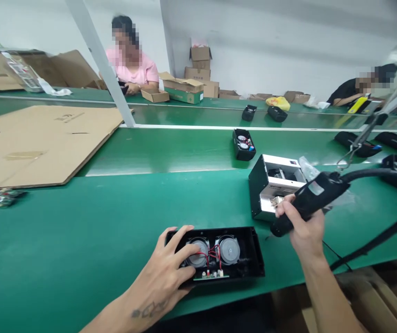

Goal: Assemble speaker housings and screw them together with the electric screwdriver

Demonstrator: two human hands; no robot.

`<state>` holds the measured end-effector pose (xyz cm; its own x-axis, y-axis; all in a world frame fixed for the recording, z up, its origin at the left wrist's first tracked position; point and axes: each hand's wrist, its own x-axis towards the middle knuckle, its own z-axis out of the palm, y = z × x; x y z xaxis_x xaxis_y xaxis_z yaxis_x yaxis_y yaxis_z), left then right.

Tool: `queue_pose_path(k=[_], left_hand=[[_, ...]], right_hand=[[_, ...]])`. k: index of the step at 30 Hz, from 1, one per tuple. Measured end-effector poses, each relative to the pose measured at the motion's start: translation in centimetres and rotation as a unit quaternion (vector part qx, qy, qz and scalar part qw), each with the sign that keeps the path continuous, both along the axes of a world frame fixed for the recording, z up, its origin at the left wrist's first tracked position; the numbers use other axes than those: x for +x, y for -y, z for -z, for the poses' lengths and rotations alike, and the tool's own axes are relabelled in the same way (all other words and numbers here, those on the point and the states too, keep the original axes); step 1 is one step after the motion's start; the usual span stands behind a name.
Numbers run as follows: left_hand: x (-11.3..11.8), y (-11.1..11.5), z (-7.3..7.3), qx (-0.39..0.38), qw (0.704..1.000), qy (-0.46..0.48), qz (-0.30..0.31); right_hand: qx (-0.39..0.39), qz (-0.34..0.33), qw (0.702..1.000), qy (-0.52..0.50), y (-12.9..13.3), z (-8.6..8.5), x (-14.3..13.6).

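Note:
A black speaker housing lies open side up on the green bench in front of me, showing two round speaker drivers, red and black wires and a small circuit board along its near side. My left hand grips its left end, fingers reaching over the far rim and the left driver. My right hand is wrapped round a black electric screwdriver, hung from a metal hook. Its tip end points down and left, right of the housing. Just behind it stands a black and white screw feeder.
A flat cardboard sheet covers the left back, with loose circuit boards before it. Another open speaker housing sits on the middle belt. A thick black cable loops at right. Two people work across the line.

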<state>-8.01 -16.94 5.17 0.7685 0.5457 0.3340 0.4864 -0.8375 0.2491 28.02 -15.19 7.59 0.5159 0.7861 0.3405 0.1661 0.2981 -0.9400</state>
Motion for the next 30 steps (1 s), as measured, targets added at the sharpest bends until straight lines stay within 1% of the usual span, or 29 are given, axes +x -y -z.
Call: queue_pose_path(k=[2,3,4,5,6,8,10,12,14,15,18,21,23,24,26,28,30], left_hand=[[-0.1,-0.1,0.5,0.008,1.000,0.006,-0.005],[-0.1,-0.2,0.7,0.013,1.000,0.011,-0.007],[-0.2,-0.3,1.0,0.018,1.000,0.017,-0.010],[-0.2,-0.3,1.3,0.023,0.999,0.022,-0.013],[-0.1,-0.4,1.5,0.027,0.999,0.027,-0.016],[0.2,-0.5,1.8,0.033,0.998,0.038,-0.025],[0.8,-0.5,2.0,0.033,0.998,0.047,-0.032],[1.4,-0.5,2.3,0.028,0.998,0.056,-0.032],[2.0,-0.6,2.6,0.016,0.998,0.059,-0.031],[2.3,-0.6,2.7,0.010,0.998,0.063,-0.030],[2.6,-0.7,2.8,0.002,0.998,0.063,-0.029],[2.7,-0.7,2.5,0.005,0.998,0.056,-0.029],[2.7,-0.6,2.3,-0.003,0.998,0.050,-0.033],[2.8,-0.5,2.1,-0.011,0.998,0.045,-0.035],[2.9,-0.4,1.8,-0.030,0.998,0.036,-0.038],[3.0,-0.2,1.5,-0.044,0.998,0.024,-0.038],[3.0,-0.1,1.2,-0.051,0.998,0.010,-0.041]], right_hand=[[-0.013,-0.066,0.996,-0.054,0.3,0.1,-0.7],[-0.025,-0.087,0.993,-0.075,0.5,-0.2,-0.8],[-0.031,-0.092,0.991,-0.089,0.6,-0.8,-0.9],[-0.021,-0.083,0.991,-0.101,0.7,-1.5,-0.8],[0.007,-0.061,0.992,-0.110,0.7,-2.5,-0.6],[0.093,-0.002,0.990,-0.110,0.6,-4.6,-0.1],[0.166,0.049,0.981,-0.082,0.1,-6.5,0.6],[0.194,0.086,0.976,-0.042,-0.9,-7.4,1.0],[0.176,0.091,0.980,-0.004,-2.1,-7.4,1.3],[0.156,0.081,0.984,0.012,-2.6,-7.2,1.3],[0.080,0.019,0.996,0.042,-3.0,-6.5,1.2],[-0.016,-0.070,0.996,0.048,-1.2,-6.4,0.8],[-0.050,-0.126,0.990,0.034,0.9,-6.7,0.0],[-0.051,-0.148,0.987,0.017,2.0,-6.8,-0.5],[-0.027,-0.181,0.983,-0.023,4.2,-7.4,-2.0],[0.001,-0.195,0.979,-0.053,6.0,-8.1,-3.9],[0.025,-0.195,0.978,-0.072,7.1,-8.7,-6.2]])
